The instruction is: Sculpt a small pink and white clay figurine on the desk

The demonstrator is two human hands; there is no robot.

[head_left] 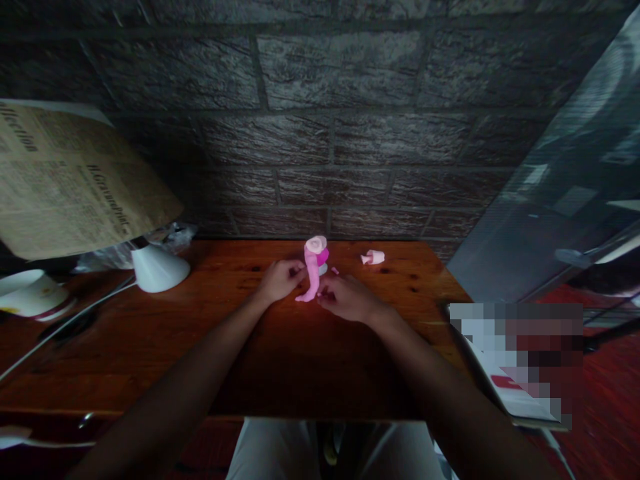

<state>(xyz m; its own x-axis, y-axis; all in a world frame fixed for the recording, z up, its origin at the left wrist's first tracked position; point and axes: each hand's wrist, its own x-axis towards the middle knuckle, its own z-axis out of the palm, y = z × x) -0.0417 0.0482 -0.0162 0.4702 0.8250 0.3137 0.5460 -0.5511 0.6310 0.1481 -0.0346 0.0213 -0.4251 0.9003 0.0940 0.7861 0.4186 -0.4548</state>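
Note:
A pink figure [312, 272] stands on the wooden table between my two hands. Its round top is pale pink, a magenta part sits at its right side, and its long curved lower part bends left at the bottom. My left hand [284, 279] is closed, its fingertips at or very near the figure's left side. Close by its lower right side, my right hand [346, 297] has curled fingers; whether they touch it or pinch something small is unclear. A small pink piece [335, 271] lies just behind my right hand. Farther right rests a pale pink piece [375, 257] with a narrow end.
On the left stand a lamp with a white base [159, 268] and a newsprint-patterned shade [85, 180], and a white cup [31, 293]. A white cord [65, 333] crosses the table there. A dark brick wall [340, 140] closes off the back.

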